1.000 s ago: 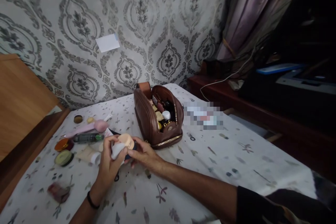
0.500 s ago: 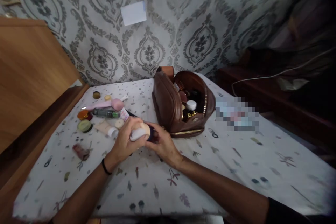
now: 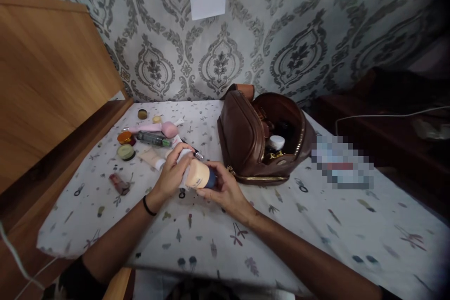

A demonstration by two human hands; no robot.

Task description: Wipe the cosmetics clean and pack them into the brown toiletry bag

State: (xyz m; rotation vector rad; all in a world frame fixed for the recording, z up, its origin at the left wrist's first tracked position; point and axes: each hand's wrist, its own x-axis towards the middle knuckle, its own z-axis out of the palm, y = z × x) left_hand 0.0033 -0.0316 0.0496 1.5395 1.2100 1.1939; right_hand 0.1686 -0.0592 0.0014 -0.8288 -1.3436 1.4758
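My right hand (image 3: 228,192) grips a peach-coloured jar (image 3: 198,174) by its dark blue end, and the jar lies tilted on its side above the table. A soft-looking white piece, perhaps a wipe (image 3: 184,180), is bunched in my left hand (image 3: 172,173) and pressed against the jar's peach end. Fingers hide part of both things. Just right of my hands stands a brown cosmetic bag (image 3: 237,136), unzipped, with a white-lidded container (image 3: 276,142) and other small items inside.
Left on the patterned cloth lie a pink brush (image 3: 147,128), a grey-green tube (image 3: 152,138), an amber jar (image 3: 125,138), a green-lidded jar (image 3: 125,152), a beige tube (image 3: 151,157) and a reddish small item (image 3: 119,184). A wooden panel (image 3: 52,70) borders the left side.
The jar has turned in my hands, so more of its peach side shows. My left fingers and the white piece have shifted to its left. The whole view has swung slightly.
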